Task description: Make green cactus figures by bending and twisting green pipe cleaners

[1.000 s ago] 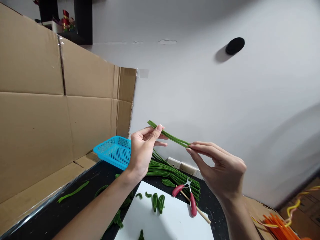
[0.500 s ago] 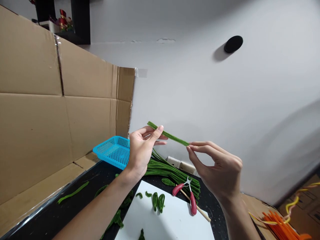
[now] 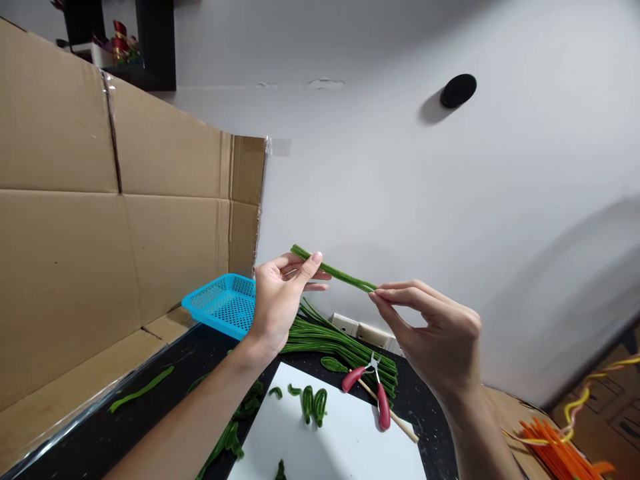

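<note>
Between my two hands, above the work surface, stretches a short bundle of green pipe cleaners [image 3: 345,276]. My left hand [image 3: 285,287] pinches it near its left end with the thumb on top. At the other end, the thumb and fingertips of my right hand [image 3: 425,320] grip it, and the strands part slightly there. Below lies a white board [image 3: 330,450] with looped green pipe cleaner pieces [image 3: 314,405] and smaller curled bits. Red-handled cutting pliers [image 3: 375,387], jaws spread, and a thin wooden stick [image 3: 400,427] rest at the board's right edge.
Behind the board lies a large bundle of green pipe cleaners [image 3: 340,343]. A blue basket [image 3: 220,307] stands left of it, by a cardboard wall [image 3: 175,260]. A lone green strip [image 3: 143,389] lies on the black table [image 3: 165,427]. Orange strips [image 3: 555,447] sit at lower right.
The view has shifted slightly. Both hands keep hold of the pipe cleaner bundle, and its strands separate a little more near my right fingertips.
</note>
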Available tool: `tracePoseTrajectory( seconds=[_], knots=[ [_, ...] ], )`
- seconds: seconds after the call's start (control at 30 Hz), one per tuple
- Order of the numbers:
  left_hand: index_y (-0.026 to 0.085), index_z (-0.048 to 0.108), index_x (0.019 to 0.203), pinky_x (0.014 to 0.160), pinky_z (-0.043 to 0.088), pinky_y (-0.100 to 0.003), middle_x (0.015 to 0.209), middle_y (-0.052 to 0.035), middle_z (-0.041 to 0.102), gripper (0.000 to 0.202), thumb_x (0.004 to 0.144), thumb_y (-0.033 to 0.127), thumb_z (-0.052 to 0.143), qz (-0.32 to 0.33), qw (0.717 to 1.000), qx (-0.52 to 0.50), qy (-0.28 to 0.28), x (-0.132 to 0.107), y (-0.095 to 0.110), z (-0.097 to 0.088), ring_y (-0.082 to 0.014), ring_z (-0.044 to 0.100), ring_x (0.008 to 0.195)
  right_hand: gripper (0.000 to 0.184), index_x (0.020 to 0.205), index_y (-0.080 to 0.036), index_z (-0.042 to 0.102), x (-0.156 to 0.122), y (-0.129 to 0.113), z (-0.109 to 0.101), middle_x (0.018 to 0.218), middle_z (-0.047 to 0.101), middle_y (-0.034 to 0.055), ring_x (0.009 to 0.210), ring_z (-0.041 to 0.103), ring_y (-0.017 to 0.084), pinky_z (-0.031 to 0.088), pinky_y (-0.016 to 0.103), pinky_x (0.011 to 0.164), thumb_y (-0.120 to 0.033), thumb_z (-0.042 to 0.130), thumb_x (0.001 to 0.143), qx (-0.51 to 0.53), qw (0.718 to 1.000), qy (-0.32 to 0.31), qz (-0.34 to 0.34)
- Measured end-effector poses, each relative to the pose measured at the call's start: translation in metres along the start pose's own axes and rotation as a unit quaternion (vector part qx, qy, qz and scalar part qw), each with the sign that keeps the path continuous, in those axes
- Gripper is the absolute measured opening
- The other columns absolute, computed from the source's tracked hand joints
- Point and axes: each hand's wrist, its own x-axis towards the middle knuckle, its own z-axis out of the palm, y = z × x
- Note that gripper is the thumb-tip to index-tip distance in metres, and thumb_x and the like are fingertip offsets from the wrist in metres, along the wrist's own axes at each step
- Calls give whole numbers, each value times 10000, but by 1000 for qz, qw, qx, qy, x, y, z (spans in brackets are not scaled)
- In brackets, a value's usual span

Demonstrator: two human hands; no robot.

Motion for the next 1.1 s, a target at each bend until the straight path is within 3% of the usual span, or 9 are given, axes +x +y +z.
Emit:
tracePoseTrajectory(
  seconds=[0.43,0.63,0.87,1.0,1.1],
  knots=[
    [129,747,757,612,652,-224,701,-24,711,289,814,364,907,-3,1000,-8,-2,4,1,-3,-149,752,658,168,869,-237,758,-1,-6,0,824,794,-21,679,747,130,628,288,650,-91,738,949,20,1000,12,2],
    [127,751,787,623,648,-228,727,-27,723,298,804,376,912,-10,1000,-13,2,4,1,-3,-152,759,673,152,1026,-251,779,-4,-5,2,920,825,-9,757,801,163,678,310,715,-132,786,932,24,999,33,22],
    [134,766,833,620,629,-230,796,-41,740,317,810,420,901,-14,1000,-17,-5,3,-1,-2,-155,755,709,134,966,-245,786,-2,-4,3,876,799,-16,725,757,139,687,309,719,-116,786,928,68,997,22,28],
    [145,791,888,570,592,-224,883,-73,774,319,829,447,877,-31,998,3,-49,-1,-3,3,-149,733,705,150,920,-235,775,0,-8,4,858,790,-17,731,735,121,672,280,706,-86,766,937,71,997,23,14],
    [162,803,853,559,550,-225,769,-70,748,281,872,441,826,-67,988,38,-138,-7,-4,6,-155,709,681,160,903,-231,766,1,-11,5,861,793,-12,727,738,122,661,280,690,-75,764,936,65,998,20,5]
  ],
)
